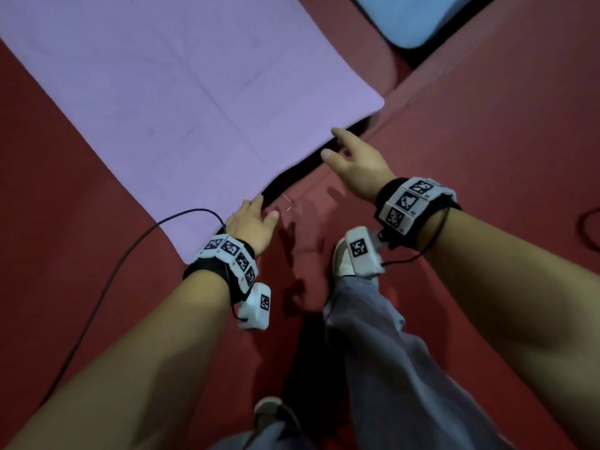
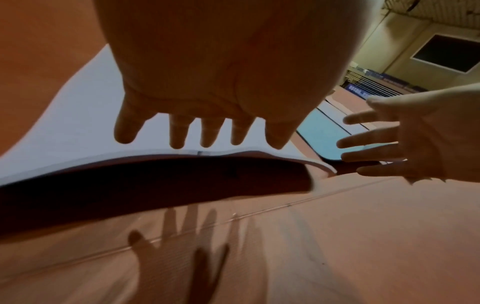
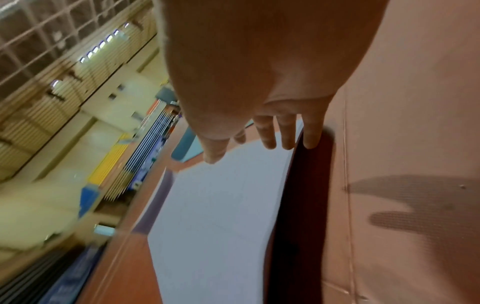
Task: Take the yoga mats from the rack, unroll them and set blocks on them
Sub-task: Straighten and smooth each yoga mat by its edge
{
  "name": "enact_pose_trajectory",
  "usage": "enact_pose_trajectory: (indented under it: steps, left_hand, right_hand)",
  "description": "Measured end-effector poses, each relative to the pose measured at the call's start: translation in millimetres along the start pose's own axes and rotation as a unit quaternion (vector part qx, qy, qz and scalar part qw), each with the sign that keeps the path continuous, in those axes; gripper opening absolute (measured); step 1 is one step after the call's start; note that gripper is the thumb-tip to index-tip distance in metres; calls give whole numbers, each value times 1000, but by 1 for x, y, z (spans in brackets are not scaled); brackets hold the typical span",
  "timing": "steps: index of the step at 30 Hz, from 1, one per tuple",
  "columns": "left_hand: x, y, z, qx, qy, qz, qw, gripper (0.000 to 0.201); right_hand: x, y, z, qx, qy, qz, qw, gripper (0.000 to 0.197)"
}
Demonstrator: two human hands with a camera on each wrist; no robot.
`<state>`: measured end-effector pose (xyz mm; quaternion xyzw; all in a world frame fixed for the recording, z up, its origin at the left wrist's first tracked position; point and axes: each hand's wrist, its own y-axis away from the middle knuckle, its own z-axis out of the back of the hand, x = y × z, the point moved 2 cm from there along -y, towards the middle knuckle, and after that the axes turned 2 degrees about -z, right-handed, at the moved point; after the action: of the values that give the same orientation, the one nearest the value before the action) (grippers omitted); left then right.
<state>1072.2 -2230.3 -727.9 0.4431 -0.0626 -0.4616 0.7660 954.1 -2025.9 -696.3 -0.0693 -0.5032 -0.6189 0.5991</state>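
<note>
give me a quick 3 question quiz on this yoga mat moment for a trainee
1. True or false: the near edge of the purple mat lies flat on the red floor.
2. Which hand is nearer the mat's right corner? A) left hand B) right hand
3. Fill in: beyond the purple mat lies a second mat, coloured ____.

Key
1. False: the left wrist view shows the edge lifted, with dark shadow beneath it.
2. B
3. Blue. No blocks show on either mat yet, and both hands have straight, spread fingers, with no grip on the mat.
</note>
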Motion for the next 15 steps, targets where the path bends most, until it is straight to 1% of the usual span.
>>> enact_pose_trajectory:
  steps: [3,7,10,12,15]
  left_hand:
    - [-42,46,35,-24,16,-43,999,60]
    - [-118,128,96,-22,59,-89,994,64]
    - [-182,205,151,-43,105,-126,985,62]
    - [-226,253,185,-47,157,-146,976,61]
    - [-302,332,232,-46,239,-174,954,49]
  right_hand:
    - [32,45,33,-41,-133,-35,990,59]
    - [77,119,94,-81,-192,-48,977,54]
    - [122,187,160,-117,-231,-61,964,51]
    - [153,231,204,-146,-270,-72,949,49]
    - [191,305,275,-199,-307,-76,928,45]
